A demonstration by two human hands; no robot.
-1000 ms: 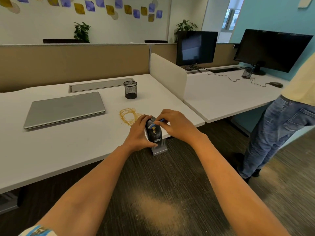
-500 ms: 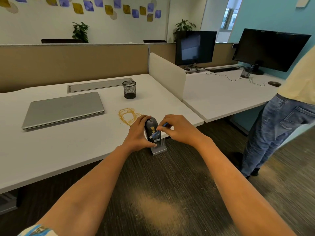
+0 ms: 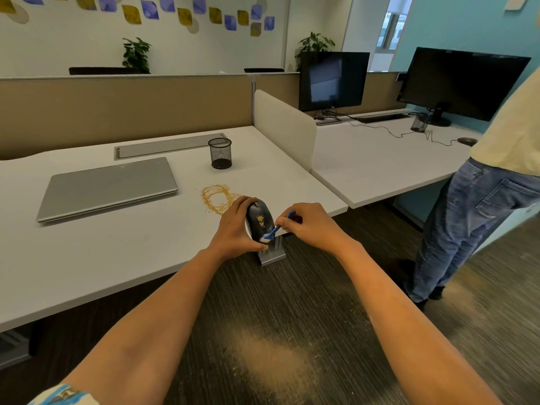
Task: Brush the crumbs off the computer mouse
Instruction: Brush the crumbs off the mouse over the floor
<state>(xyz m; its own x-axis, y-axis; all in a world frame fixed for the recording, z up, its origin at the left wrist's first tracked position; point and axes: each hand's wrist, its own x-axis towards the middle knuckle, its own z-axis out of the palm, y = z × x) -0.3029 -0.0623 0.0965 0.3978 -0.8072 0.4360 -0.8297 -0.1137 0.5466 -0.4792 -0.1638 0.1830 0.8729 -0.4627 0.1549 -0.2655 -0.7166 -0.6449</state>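
Observation:
A black computer mouse [image 3: 257, 213] with yellow crumbs stuck on its back is tilted up at the front edge of the white desk [image 3: 117, 258]. My left hand [image 3: 233, 229] grips its left side. My right hand [image 3: 306, 226] pinches a small blue brush [image 3: 274, 229]; its white bristles touch the lower part of the mouse. A ring of yellow crumbs [image 3: 217, 198] lies on the desk just behind the mouse.
A closed grey laptop [image 3: 108, 187] and a black mesh pen cup [image 3: 220, 153] sit further back. A white divider [image 3: 285, 127] separates the neighbouring desk with two monitors [image 3: 333, 80]. A person in jeans [image 3: 473, 223] stands at the right. A grey desk leg bracket [image 3: 271, 254] is below the mouse.
My right hand has drawn the brush down the mouse, from its upper part to its lower end. My left hand keeps the same grip.

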